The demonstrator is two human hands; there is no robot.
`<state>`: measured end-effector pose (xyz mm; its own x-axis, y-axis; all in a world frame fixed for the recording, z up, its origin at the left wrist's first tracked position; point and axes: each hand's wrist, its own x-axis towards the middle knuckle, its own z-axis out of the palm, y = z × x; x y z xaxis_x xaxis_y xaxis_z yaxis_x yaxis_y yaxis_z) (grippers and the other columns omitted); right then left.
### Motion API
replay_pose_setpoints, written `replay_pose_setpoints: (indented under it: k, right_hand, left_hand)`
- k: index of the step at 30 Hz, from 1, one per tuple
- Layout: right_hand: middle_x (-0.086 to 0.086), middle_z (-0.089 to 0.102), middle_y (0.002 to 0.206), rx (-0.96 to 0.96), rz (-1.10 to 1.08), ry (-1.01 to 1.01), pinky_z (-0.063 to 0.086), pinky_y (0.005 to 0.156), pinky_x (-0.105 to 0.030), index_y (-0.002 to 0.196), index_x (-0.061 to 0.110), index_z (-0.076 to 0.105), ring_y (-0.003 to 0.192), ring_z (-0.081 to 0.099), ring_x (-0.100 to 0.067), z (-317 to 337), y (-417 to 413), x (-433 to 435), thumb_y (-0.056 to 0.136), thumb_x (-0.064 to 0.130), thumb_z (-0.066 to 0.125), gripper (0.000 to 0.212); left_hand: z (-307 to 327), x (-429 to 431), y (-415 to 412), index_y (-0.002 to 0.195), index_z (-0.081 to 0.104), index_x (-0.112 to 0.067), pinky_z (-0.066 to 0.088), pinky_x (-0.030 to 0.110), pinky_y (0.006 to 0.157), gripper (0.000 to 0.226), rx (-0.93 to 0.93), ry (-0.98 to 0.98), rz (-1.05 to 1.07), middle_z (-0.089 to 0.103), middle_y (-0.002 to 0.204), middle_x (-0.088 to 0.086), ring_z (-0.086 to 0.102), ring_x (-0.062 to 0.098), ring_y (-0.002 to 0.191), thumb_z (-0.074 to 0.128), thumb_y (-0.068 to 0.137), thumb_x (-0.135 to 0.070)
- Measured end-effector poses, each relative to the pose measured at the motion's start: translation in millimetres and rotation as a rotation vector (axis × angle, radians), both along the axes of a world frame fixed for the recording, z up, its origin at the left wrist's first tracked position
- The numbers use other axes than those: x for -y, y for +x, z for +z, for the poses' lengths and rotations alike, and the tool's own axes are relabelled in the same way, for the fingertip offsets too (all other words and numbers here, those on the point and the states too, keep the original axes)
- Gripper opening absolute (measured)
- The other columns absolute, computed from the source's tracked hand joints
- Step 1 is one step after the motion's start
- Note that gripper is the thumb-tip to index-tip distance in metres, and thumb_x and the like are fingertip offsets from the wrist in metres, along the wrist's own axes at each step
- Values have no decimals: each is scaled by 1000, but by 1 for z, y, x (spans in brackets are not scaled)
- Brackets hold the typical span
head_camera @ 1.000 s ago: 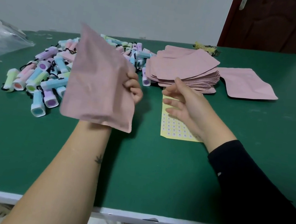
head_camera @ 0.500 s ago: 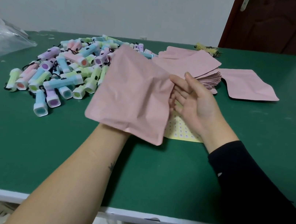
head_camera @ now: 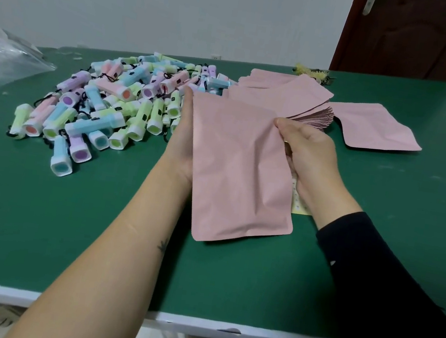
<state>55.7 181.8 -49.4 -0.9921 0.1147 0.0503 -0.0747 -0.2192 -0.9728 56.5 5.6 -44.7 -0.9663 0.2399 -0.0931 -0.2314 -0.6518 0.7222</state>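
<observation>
Head view: left hand (head_camera: 183, 137), right hand (head_camera: 312, 156) hold edges of pink pouch (head_camera: 239, 174).

Both forearms forward, left hand (head_camera: 181, 139) and right hand (head_camera: 312, 153) side by side, fingers curled in grip.

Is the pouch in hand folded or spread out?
Spread out: the pink pouch shows full length, held between left hand and right hand.
</observation>
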Motion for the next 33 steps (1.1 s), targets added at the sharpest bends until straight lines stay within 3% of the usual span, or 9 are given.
replay_pose_setpoints:
  k: [3,5,7,9,12,14,18,26,33]
  right_hand:
    - [-1,75,97,25,-46,-22,56,91,-34,95,13,73,94,70,-15,-1,1,1,90,13,68,7]
    - [-2,74,98,43,-69,-68,52,98,-39,92,14,72,97,69,-17,-2,1,3,90,13,68,5]
    - [-3,73,105,45,-87,-90,51,100,-40,93,16,72,104,67,-20,-2,2,4,91,14,67,6]
    - [-1,72,104,18,-106,-86,53,92,-32,97,16,73,96,67,-17,-1,3,3,92,13,65,10]
    - [9,67,87,-60,-175,-10,47,64,-16,98,19,73,65,56,1,1,2,-1,92,12,64,13]
    - [14,66,83,-116,-208,36,44,59,-10,96,21,72,61,54,7,2,2,-3,92,11,63,14]
    - [17,67,83,-250,-230,146,45,66,-7,94,19,71,71,59,10,5,6,-2,90,11,66,11]
    - [21,65,80,-538,-120,666,40,69,-5,90,15,76,74,58,4,0,12,6,85,9,70,9]
    - [17,64,83,-633,-141,862,45,78,-25,91,14,77,83,60,-16,-3,11,5,85,10,70,10]
  left_hand:
    - [5,2,5,136,58,-13,48,39,104,92,-72,28,-61,62,134,11,59,25,123,23,86,-82]
    - [5,5,6,123,69,-11,49,38,103,61,-123,-55,-75,67,124,12,64,25,116,38,98,-57]
    - [2,7,2,103,76,-3,58,36,87,33,-66,-125,-29,73,104,12,71,26,96,52,96,-25]
    - [1,9,-1,86,78,-2,61,34,72,26,26,-208,22,75,91,11,74,24,82,54,92,-12]
    - [2,12,-2,91,74,0,61,35,66,23,63,-238,62,75,90,13,74,25,79,53,92,-7]
    - [3,16,-2,88,76,0,61,36,66,25,65,-243,91,75,90,13,74,25,79,52,93,-6]
    - [4,22,-3,91,76,-1,61,37,67,23,93,-269,127,75,90,12,74,26,78,53,93,-6]
    - [6,24,0,102,68,2,62,37,70,19,116,-299,86,75,90,14,74,27,80,53,94,-6]
    - [7,23,2,118,62,4,59,40,82,28,141,-287,87,71,105,18,70,31,93,53,93,-7]
